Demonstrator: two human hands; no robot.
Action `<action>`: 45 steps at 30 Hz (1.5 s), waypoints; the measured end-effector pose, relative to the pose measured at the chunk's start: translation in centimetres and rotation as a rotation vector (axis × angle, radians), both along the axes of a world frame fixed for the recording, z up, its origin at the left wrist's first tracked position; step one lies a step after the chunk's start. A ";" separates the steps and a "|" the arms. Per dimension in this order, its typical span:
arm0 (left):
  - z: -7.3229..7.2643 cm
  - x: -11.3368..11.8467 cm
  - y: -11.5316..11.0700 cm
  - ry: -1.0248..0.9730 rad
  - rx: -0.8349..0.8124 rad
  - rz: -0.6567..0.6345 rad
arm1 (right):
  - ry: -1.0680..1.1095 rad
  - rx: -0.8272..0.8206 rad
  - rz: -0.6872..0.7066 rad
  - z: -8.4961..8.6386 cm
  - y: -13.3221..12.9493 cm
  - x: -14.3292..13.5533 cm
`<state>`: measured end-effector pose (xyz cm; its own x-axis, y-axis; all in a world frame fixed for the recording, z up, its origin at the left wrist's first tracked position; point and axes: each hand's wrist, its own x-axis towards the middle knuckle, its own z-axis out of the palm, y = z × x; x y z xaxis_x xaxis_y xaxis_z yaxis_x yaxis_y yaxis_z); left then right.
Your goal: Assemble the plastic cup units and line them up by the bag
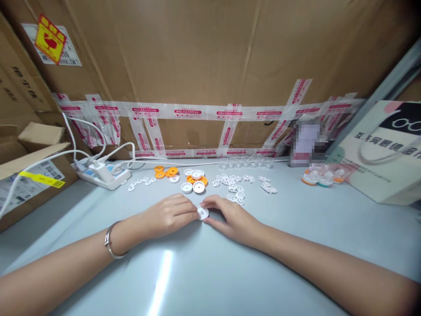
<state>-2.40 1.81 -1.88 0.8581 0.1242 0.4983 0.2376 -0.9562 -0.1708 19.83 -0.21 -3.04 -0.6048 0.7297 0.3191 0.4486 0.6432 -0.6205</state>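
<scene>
A small white round part (203,213) is held between both hands just above the grey table (204,272). My left hand (173,213), with a metal bracelet at the wrist, has its fingers pressed together on the part's left side. Thumb and forefinger of my right hand (232,219) pinch its right edge. Beyond the hands sit white round cups (198,187) and orange discs (171,172). White gear-like pieces (232,188) lie to the right of these, and small white pieces (141,181) to the left.
A white power strip (107,173) with cables stands at the left beside an open carton (39,175). Clear cups (245,162) line the back. At the right are assembled orange and clear pieces (324,175) and a paper bag (378,162). Large cardboard (197,52) rises behind.
</scene>
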 end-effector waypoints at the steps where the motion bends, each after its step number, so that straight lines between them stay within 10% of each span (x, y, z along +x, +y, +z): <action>1: 0.0 -0.1 0.1 0.011 -0.002 0.004 | -0.003 0.005 -0.001 0.0 0.0 0.0; 26: 1.0 -0.1 -0.4 0.206 -0.227 0.123 | -0.048 0.056 -0.023 0.3 0.1 -0.1; 33: 2.6 -1.3 1.5 -0.064 -0.585 0.256 | -0.071 0.044 -0.018 0.5 0.0 0.0; 37: 4.0 -3.5 3.2 0.118 -0.742 0.509 | -0.087 0.058 -0.038 0.5 0.0 0.0; 45: 3.9 -4.6 3.5 0.311 -0.849 0.474 | -0.039 0.145 0.004 -0.1 0.0 0.0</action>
<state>-7.02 5.33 2.00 0.7050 0.6934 -0.1492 0.6842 -0.6095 0.4006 19.85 -0.18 -3.10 -0.6214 0.6754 0.3970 0.4679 0.7264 -0.5035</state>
